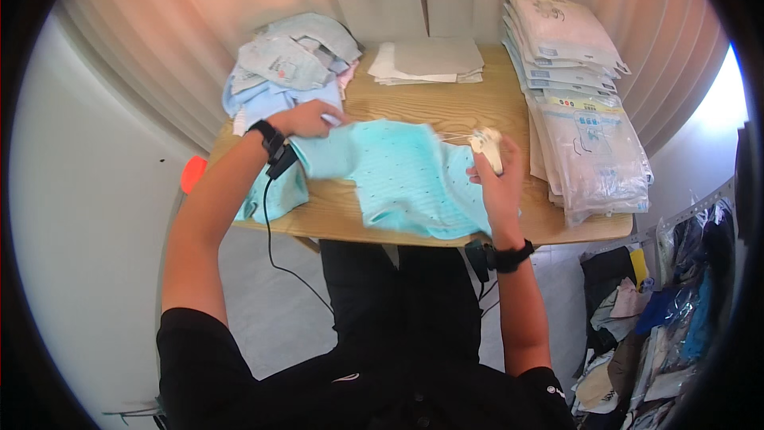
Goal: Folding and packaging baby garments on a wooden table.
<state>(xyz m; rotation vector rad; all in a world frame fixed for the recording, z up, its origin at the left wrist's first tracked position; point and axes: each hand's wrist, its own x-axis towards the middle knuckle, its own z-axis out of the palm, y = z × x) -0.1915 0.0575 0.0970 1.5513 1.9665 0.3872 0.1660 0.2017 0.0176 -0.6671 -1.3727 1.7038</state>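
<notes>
A turquoise patterned garment lies partly spread over the front of the wooden table, slightly blurred. My left hand is at the garment's upper left end, fingers bent on its edge; the fingertips are partly hidden. My right hand holds a cream-coloured bundle, perhaps tags on strings, above the garment's right side. Thin strings run from the bundle leftward to the garment. More turquoise fabric lies beneath my left wrist.
Folded pale clothes are heaped at the back left. Grey and white sheets lie at the back middle. Plastic-packed garments are stacked along the right side. Below right, a rack holds assorted bagged clothes. Curtains hang behind the table.
</notes>
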